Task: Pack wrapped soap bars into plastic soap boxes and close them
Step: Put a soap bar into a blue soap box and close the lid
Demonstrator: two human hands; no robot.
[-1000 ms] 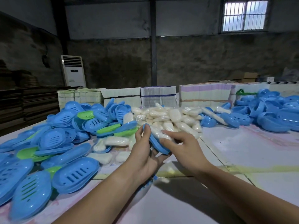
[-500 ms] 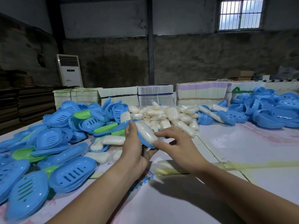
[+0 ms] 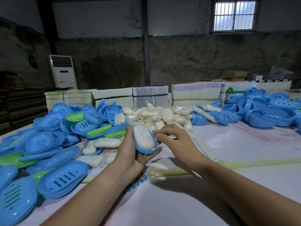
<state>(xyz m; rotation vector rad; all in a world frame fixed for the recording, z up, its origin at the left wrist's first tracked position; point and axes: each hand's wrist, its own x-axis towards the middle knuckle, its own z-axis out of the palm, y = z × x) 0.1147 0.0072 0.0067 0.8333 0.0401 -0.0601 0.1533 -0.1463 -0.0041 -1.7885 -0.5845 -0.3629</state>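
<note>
The left hand point(image 3: 130, 154) holds a blue soap box half point(image 3: 152, 148) above the middle of the table point(image 3: 244, 160). Inside it lies one wrapped soap bar point(image 3: 143, 137), white, in clear film, and it fills the tray almost fully. No lid is on this box. The grip of the left hand is closed around the tray: the thumb lies along its left rim and the fingers curl under it from below.

The right hand point(image 3: 175, 141) is just beside the right edge of the tray. Its fingers are loosely bent and hold nothing; if the fingertips touch the film or the rim, I cannot tell.

Behind the hands, toward the far edge of the table, is a heap of wrapped soap bars point(image 3: 156, 115). At the left edge lies a big pile of blue slotted box parts point(image 3: 61, 178), with some green box parts point(image 3: 75, 116) among them and a few wrapped bars between. At the far right corner there is another pile of blue box halves point(image 3: 267, 111). Along the far edge stand bundles of flat cartons point(image 3: 195, 93); any writing on them is too small to read. Under the left wrist a small printed card point(image 3: 138, 181) lies on the table, its print not readable.
</note>
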